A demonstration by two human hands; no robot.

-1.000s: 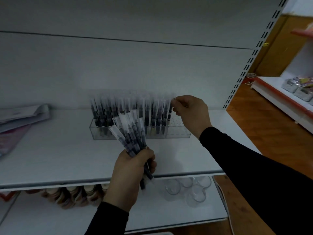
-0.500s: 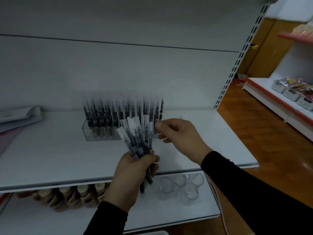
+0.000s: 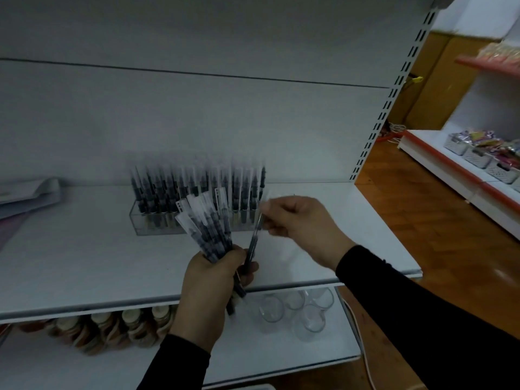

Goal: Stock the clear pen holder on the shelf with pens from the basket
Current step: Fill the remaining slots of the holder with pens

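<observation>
Now we grip a fanned bundle (image 3: 206, 223) of wrapped pens in our left hand (image 3: 209, 288), fist closed around their lower ends at lower centre of the frame, the tops spreading up and to the left. Our right hand (image 3: 301, 223), just right of centre, pinches the upper end of a single pen (image 3: 253, 243) between thumb and fingertips; that pen slants down and left, its lower end meeting our left fist beside the bundle. Whether it is free of the left fingers we cannot tell. Behind both hands, centre frame, the holder (image 3: 157, 225) sits on the shelf (image 3: 84, 263), packed with upright pens that look blurred. The bundle's tips overlap its front wall in the view. Clear glasses (image 3: 295, 308) stand on the lower shelf, below our right wrist.
</observation>
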